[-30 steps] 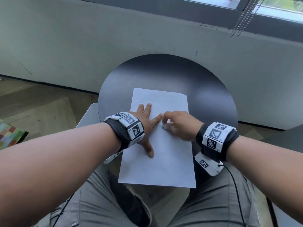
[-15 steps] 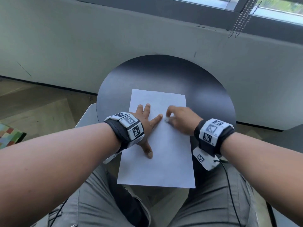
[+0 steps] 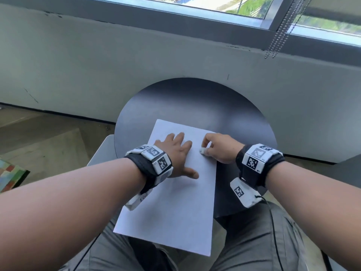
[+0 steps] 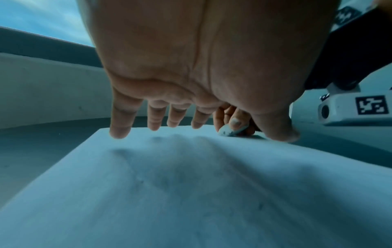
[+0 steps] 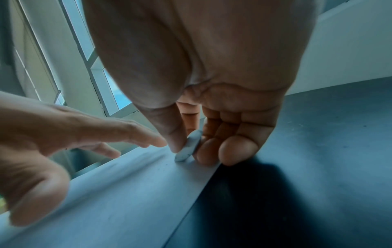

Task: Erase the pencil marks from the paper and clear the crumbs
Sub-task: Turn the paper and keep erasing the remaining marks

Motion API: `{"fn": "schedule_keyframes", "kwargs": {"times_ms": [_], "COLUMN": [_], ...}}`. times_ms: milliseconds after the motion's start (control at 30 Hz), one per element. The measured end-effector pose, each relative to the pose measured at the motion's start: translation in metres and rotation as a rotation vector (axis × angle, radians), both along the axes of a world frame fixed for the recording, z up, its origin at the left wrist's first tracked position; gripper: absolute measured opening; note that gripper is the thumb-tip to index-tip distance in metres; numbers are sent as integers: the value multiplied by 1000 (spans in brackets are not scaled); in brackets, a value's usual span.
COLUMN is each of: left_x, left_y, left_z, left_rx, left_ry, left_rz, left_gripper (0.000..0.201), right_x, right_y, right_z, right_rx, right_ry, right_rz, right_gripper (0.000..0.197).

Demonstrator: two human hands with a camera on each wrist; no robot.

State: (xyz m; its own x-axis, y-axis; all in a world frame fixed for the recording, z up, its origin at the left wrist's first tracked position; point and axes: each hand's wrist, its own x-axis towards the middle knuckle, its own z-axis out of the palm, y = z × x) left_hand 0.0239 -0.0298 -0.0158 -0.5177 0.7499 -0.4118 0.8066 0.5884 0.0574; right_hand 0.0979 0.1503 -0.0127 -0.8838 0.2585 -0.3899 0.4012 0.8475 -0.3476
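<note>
White, flat eraser [image 5: 189, 145] sits pinched between right hand [image 3: 219, 148] thumb and fingers [image 5: 208, 151], its tip on the smooth paper [image 3: 175, 208] near the right edge; left hand [image 3: 175, 153] spread flat, pressing paper onto the round dark counter [image 3: 195, 102]

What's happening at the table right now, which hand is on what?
A person seated at a round dark table is erasing on a white sheet of paper. The left hand lies flat with spread fingers, holding the sheet down. The right hand pinches a small white eraser between thumb and fingers, its lower edge pressed to the paper near the sheet's right edge. A few tiny specks lie on the paper; pencil marks are too faint to judge.
</note>
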Motion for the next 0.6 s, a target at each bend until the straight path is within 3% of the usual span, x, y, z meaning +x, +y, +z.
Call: {"fn": "schedule_keyframes", "kwargs": {"times_ms": [133,267,333,467,600], "left_x": [2,-1,-4,-7,-10], "left_y": [5,0,-1,0,-1], "left_z": [-15,-15,-14,-16,-16], "left_rx": [-31,-62,-69,-69,-70], "left_ry": [-29,-27,-46,-43,-75], "left_rz": [78,-17,-39,-51,-59], "left_gripper": [122,129,129,133,135], "right_x": [10,26,19,-3,20], "right_y": [-10,-30,-27,-6,-28], "right_z": [-2,-10,-10,-6,-12], "right_rx": [40,49,34,100,62], "right_ry": [76,75,93,154,141], "right_rz": [44,309,296,62,277], "right_gripper": [19,16,17,20,17]}}
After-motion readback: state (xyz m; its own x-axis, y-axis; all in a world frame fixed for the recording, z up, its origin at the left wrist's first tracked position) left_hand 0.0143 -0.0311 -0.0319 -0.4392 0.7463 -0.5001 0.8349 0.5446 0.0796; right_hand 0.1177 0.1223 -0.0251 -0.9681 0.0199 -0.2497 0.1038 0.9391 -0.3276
